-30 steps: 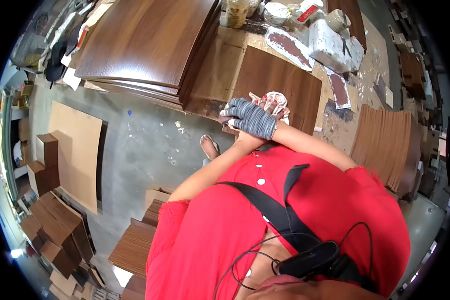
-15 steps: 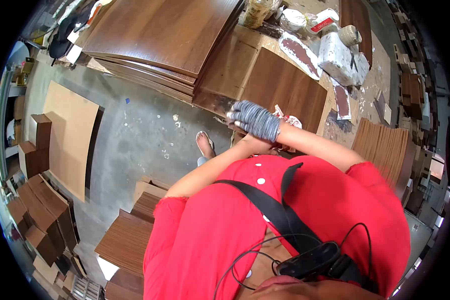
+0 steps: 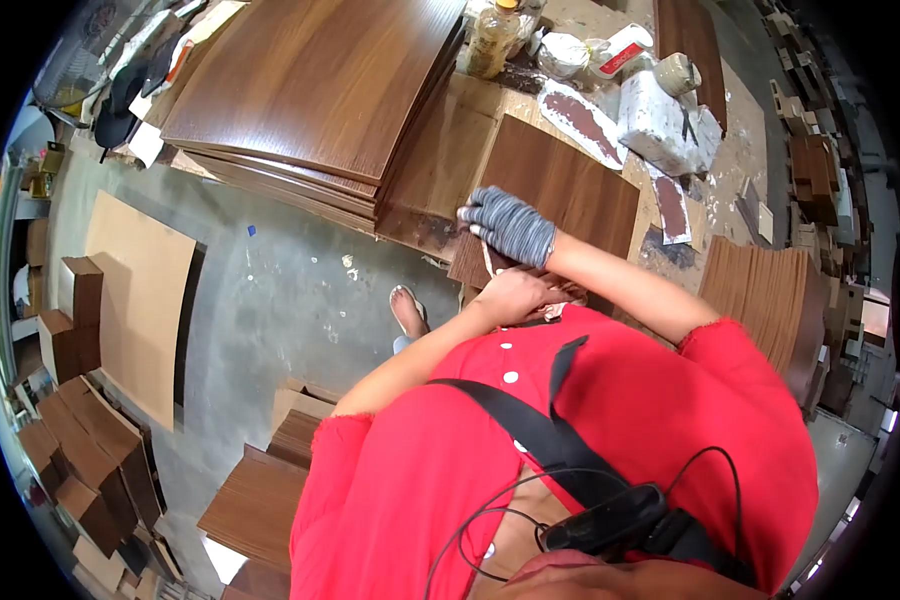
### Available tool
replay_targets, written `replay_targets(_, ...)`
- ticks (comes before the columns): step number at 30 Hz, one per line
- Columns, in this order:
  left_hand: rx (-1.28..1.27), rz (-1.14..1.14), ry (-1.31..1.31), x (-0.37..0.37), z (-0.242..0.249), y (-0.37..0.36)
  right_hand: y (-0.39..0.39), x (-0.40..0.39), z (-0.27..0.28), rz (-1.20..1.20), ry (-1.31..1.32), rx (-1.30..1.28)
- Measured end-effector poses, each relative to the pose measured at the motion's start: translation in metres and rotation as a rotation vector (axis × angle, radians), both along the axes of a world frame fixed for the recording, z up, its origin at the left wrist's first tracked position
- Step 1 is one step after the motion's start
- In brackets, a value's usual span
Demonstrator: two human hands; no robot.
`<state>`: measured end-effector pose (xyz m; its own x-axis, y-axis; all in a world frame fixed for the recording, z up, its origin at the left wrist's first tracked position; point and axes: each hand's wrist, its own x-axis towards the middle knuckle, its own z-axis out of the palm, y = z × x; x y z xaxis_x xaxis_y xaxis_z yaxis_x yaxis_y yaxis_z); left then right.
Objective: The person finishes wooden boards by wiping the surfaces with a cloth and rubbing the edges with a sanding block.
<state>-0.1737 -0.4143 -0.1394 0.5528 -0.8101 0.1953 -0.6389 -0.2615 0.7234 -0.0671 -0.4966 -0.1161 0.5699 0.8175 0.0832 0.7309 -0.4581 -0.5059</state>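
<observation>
My right hand (image 3: 511,230), in a grey knitted glove with pale fingertips, is over the near left part of a brown wood-grain panel (image 3: 560,180). Its fingers are curled, and a thin pale strip (image 3: 487,258) shows just below them; what it is I cannot make out. Close to my body, my bare left hand (image 3: 518,296) is closed at the panel's near edge. A crumpled whitish cloth (image 3: 558,312) with reddish marks shows by its fingers, partly hidden by the hand and the red shirt.
Large brown panels (image 3: 280,80) are stacked to the left on the bench. Behind lie a bottle (image 3: 492,40), a white-and-red container (image 3: 622,50), a smeared white block (image 3: 660,120) and stained boards (image 3: 582,122). Thin boards (image 3: 755,300) stand at right; a board (image 3: 135,300) lies on the floor.
My left hand has come out from under the right forearm and is now in plain sight. The cloth on the panel has shifted toward my body. My gloved hand has moved slightly.
</observation>
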Motion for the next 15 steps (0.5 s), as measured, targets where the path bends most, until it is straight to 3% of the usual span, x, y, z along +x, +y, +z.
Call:
replay_targets(3,-0.106,0.027,-0.107,-0.001,-0.002,-0.001,-0.012,0.036,-0.002,-0.072,-0.054,0.098)
replay_targets(6,-0.181,0.004,-0.183,-0.001,-0.001,0.0,-0.015,0.06,0.005,-0.154,-0.099,-0.072)
replay_targets(10,-0.154,-0.017,-0.139,-0.001,0.005,-0.001,-0.008,0.03,0.009,-0.105,-0.006,-0.021)
replay_targets(12,0.051,-0.053,0.097,-0.002,0.013,0.001,-0.001,-0.001,0.002,-0.018,0.02,0.041)
replay_targets(14,-0.196,0.037,-0.109,-0.004,-0.01,-0.006,0.004,-0.019,0.007,0.02,0.039,0.074)
replay_targets(15,-0.272,0.069,-0.201,-0.002,-0.013,-0.009,0.006,-0.021,0.013,-0.132,0.253,0.027)
